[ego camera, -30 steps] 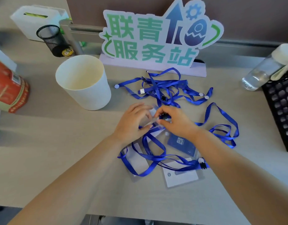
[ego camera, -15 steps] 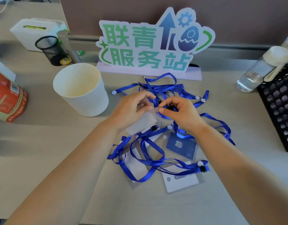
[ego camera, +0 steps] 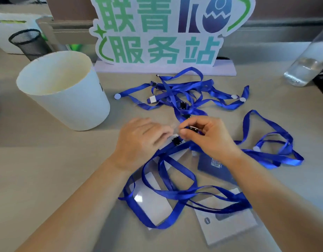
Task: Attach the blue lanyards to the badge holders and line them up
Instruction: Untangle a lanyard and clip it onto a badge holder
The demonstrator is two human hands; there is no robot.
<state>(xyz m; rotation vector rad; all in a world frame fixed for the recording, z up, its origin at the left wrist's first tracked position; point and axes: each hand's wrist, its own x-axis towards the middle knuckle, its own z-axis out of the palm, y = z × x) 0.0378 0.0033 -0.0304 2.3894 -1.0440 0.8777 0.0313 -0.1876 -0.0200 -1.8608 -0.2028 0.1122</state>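
We see the right hand (ego camera: 208, 137) pinching a small black clip (ego camera: 193, 128) between thumb and finger, just in front of the tangled pile of blue lanyards (ego camera: 184, 91) by the green sign (ego camera: 157, 31). The left hand (ego camera: 140, 142) rests beside it with fingers curled together on something clear and blurry; we cannot tell what. Closer to us than the sign, three badge holders (ego camera: 153, 200) lie under loops of lanyard, and a white cup (ego camera: 66, 93) stands left of the sign.

A tangled heap of blue lanyards (ego camera: 182, 91) lay just in front of the sign (ego camera: 162, 31). Nearer, three badge holders, one dark blue (ego camera: 214, 165) and two white (ego camera: 153, 202) (ego camera: 228, 228), lay flat, crossed by looped lanyard ribbon (ego camera: 175, 192).
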